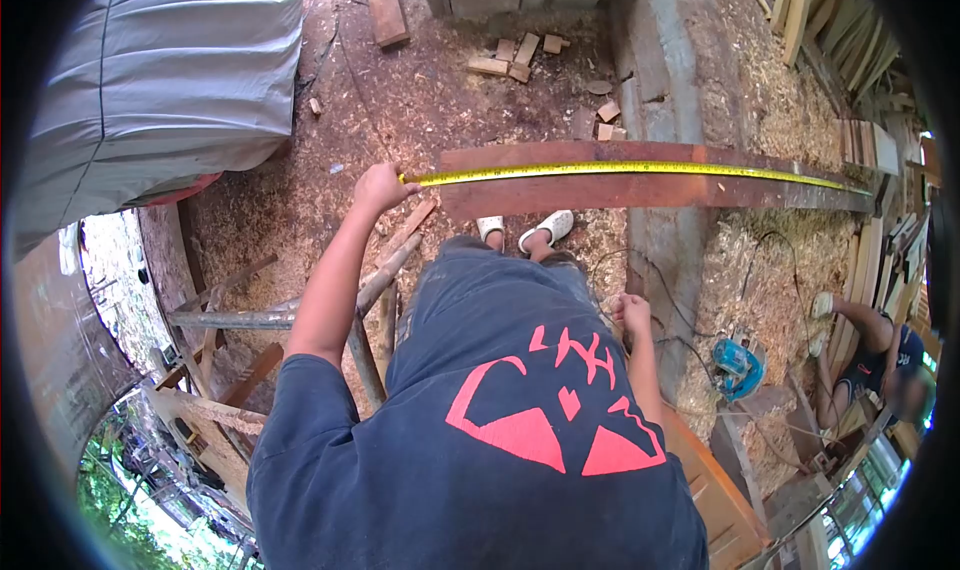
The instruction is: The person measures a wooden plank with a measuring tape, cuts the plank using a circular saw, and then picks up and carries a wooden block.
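The left hand [382, 188] pinches the end of 1 yellow metal measuring tape [600, 168], which stretches rightward from it along 1 long reddish-brown wooden board [560, 191]; the right hand [632, 313], loosely curled, hangs below the board.

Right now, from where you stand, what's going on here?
A person's left hand grips one end of a yellow measuring tape, which is stretched lengthwise along a long reddish-brown plank. The right hand is held low, fingers curled, off the plank; can't tell if it holds anything. A blue power tool sits on the shaving-strewn ground, with a second person low down at the far right.
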A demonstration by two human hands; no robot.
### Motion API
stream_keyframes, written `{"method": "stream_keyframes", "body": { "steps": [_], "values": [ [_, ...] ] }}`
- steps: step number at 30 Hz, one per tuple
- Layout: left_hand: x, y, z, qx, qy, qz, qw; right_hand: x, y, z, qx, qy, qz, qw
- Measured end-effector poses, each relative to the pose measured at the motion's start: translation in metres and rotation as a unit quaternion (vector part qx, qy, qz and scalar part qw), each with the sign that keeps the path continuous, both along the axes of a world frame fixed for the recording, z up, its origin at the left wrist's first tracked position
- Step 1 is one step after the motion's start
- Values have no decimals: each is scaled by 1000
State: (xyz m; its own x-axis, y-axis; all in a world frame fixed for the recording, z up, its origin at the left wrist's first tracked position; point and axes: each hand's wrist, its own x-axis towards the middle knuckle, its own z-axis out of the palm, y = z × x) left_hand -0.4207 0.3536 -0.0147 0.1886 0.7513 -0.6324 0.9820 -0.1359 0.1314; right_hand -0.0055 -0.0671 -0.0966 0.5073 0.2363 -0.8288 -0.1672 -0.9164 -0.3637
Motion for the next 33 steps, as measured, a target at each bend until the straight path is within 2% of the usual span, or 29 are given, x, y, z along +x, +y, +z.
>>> {"method": "stream_keyframes", "body": {
  "steps": [2,5,11,20,33],
  "values": [
    [3,0,3,-3,-8,-28,1000,-12,-3,3,1,6,-28,1000],
    [9,-1,5,-9,-1,-40,999,-23,-6,-3,-9,17,0,1000],
    [13,-5,-8,2,-34,-37,999,-33,5,-12,-3,24,5,1000],
    [26,-4,0,-24,-25,-47,998,-32,20,-13,9,36,-16,999],
    [39,-6,4,-43,-23,-38,998,-40,38,6,3,24,-25,999]
  ]
}}
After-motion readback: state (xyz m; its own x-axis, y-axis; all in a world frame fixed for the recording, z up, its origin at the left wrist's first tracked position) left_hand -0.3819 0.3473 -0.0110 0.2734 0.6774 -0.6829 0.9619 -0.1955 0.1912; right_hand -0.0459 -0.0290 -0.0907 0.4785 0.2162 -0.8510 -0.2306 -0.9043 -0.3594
